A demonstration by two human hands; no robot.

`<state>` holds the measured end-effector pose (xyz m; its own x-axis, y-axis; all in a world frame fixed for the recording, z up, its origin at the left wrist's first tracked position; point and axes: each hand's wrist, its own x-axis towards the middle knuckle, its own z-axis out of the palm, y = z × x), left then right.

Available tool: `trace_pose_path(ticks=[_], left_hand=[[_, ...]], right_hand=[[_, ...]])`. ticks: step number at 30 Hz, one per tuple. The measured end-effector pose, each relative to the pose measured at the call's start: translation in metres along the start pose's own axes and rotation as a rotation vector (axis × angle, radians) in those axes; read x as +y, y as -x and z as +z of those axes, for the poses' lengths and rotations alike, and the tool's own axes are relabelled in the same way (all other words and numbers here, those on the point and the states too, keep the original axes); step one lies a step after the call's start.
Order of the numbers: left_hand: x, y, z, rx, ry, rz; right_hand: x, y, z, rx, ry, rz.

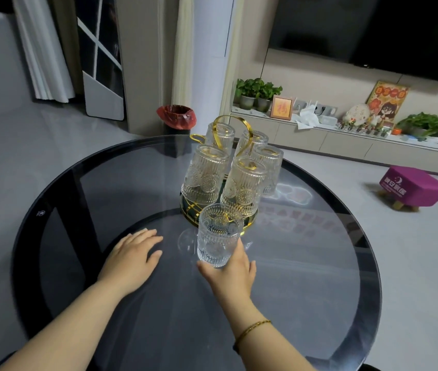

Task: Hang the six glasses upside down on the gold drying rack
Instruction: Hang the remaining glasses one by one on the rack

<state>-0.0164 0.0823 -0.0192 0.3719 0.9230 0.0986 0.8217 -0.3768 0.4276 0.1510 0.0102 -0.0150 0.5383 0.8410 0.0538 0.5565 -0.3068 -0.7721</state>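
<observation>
My right hand grips the sixth ribbed clear glass upright, just before the gold wire drying rack, where five glasses hang inverted. My left hand lies open, flat on the round dark glass table. My fingers are mostly hidden behind the glass.

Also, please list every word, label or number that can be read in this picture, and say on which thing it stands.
Framed picture on the cabinet: one red character, too blurred to read.
Poster by the television: red characters along the top, too small to read.
Purple stool: white characters and a moon logo, blurred, not readable.
Glass table: small white mark near its left rim, not readable.
Glasses and gold rack: no text.
</observation>
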Motion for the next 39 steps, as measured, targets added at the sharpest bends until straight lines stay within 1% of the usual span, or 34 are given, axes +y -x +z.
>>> trace_pose_path(ticks=[3,7,11,16,18,20,23,26,29,33,39], left_hand=[[0.001,0.003,0.001,-0.006,-0.008,-0.009],[-0.001,0.003,-0.001,-0.004,-0.017,-0.006],[0.000,0.003,-0.001,0.000,-0.016,-0.002],[-0.002,0.000,-0.002,-0.037,-0.008,-0.010],[-0.001,-0.001,-0.002,-0.062,-0.005,-0.018],[0.001,-0.007,-0.003,-0.082,-0.006,-0.024],[0.009,-0.020,-0.005,-0.118,-0.004,-0.021],[0.016,-0.036,-0.008,-0.123,0.032,0.023],[0.015,-0.050,-0.009,-0.117,0.095,0.035],[0.009,-0.059,-0.001,-0.142,0.048,0.077],[0.001,-0.065,0.012,-0.181,-0.047,0.139]], right_hand=[[-0.005,-0.005,0.007,0.071,-0.052,0.070],[-0.005,-0.010,0.012,0.083,-0.068,0.071],[-0.001,-0.008,0.009,0.072,-0.085,0.001],[0.001,0.007,-0.013,-0.052,-0.371,-0.113],[-0.002,0.007,-0.030,-0.060,-0.422,-0.156],[-0.011,0.001,-0.051,-0.074,-0.421,-0.208],[-0.033,-0.015,-0.087,-0.104,-0.330,-0.301],[-0.066,-0.034,-0.120,-0.108,-0.136,-0.351],[-0.105,-0.055,-0.142,-0.130,-0.027,-0.430],[-0.152,-0.086,-0.152,-0.171,0.117,-0.534],[-0.204,-0.139,-0.136,-0.120,0.413,-0.671]])
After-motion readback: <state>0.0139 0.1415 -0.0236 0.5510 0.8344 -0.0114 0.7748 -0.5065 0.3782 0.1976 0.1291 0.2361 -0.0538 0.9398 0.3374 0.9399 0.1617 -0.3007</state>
